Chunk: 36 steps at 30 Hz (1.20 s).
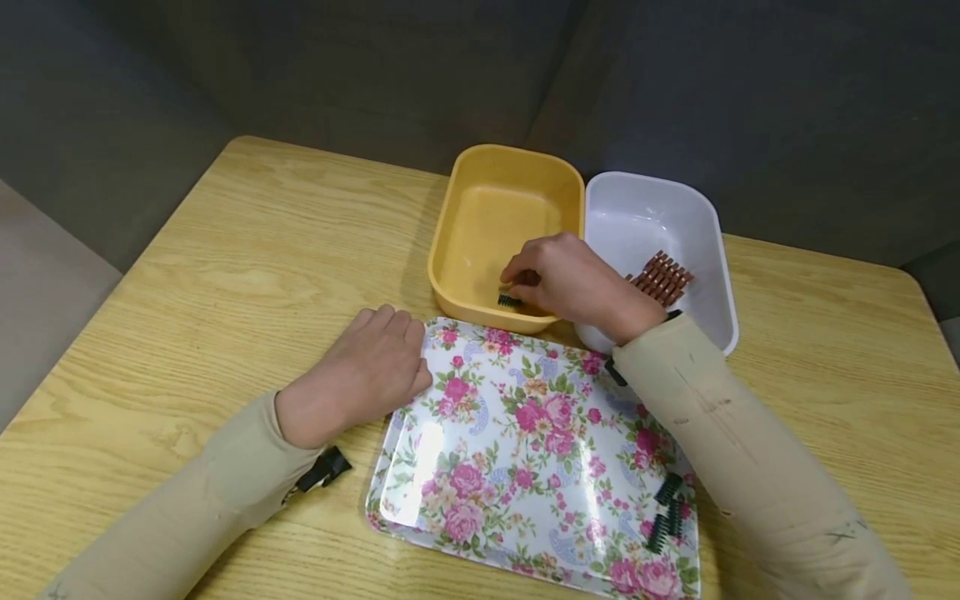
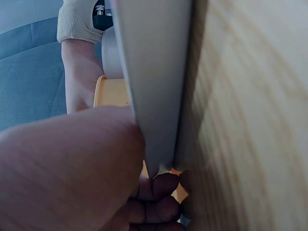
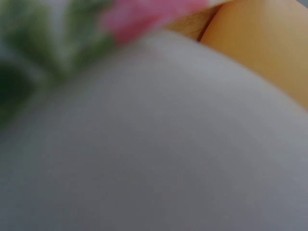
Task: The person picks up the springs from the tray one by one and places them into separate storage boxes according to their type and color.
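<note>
Over the near end of the yellow bin [image 1: 444,218], my right hand [image 1: 566,279] curves its thumb and fingers downward. A small dark green ridged, coil-like piece [image 1: 508,298] shows at those fingertips, pinched low inside the bin. My left hand [image 1: 367,367] grips the upper left corner of a floral tray [image 1: 540,467]; in the left wrist view its fingers [image 2: 163,185] curl at the tray's edge. Several more dark green ridged pieces [image 1: 658,533] lie on the tray's lower right. The right wrist view is mostly filled by a blurred pale surface.
A white bin [image 1: 720,258] stands against the yellow one on the right, holding several reddish-brown ridged pieces [image 1: 663,279] laid side by side. Both bins sit behind the tray on the wooden table [image 1: 225,275], near a dark partition [image 1: 360,75]. My right forearm crosses over the tray's right side.
</note>
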Each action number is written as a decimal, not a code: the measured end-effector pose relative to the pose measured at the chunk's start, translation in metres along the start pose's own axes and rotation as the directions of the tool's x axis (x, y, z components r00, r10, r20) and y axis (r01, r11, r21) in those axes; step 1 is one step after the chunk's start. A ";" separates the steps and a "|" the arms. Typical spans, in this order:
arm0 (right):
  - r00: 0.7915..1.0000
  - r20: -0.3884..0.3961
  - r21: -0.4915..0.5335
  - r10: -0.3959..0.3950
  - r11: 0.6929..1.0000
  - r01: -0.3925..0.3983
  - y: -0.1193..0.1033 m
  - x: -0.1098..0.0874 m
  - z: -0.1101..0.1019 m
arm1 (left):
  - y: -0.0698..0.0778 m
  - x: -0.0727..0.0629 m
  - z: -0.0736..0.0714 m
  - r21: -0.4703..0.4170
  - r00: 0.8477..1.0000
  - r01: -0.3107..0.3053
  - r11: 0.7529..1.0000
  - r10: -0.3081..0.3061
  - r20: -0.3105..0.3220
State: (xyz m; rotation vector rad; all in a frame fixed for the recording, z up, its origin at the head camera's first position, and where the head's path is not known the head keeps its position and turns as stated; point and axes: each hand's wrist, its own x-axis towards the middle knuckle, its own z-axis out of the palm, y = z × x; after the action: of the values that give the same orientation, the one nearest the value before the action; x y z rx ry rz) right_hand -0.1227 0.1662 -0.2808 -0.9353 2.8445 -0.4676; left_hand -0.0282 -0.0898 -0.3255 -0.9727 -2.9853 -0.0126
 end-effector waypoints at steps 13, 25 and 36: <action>1.000 -0.021 0.004 -0.013 1.000 0.014 0.002 0.004 0.005 | -0.005 0.004 0.005 -0.012 1.000 -0.002 1.000 0.002 0.001; 0.998 -0.059 0.043 -0.010 0.999 0.012 0.004 0.003 0.005 | -0.010 0.009 0.009 -0.023 1.000 -0.002 1.000 0.002 0.024; 0.996 -0.085 0.058 -0.002 0.998 0.007 0.005 -0.004 -0.002 | -0.020 0.015 0.016 -0.036 0.998 0.011 0.999 -0.009 0.055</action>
State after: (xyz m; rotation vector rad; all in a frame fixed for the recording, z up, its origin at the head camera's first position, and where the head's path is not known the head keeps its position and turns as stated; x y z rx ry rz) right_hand -0.1229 0.1725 -0.2807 -0.9334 2.8873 -0.6019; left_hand -0.0516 -0.0972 -0.3411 -0.9781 -3.0501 -0.0415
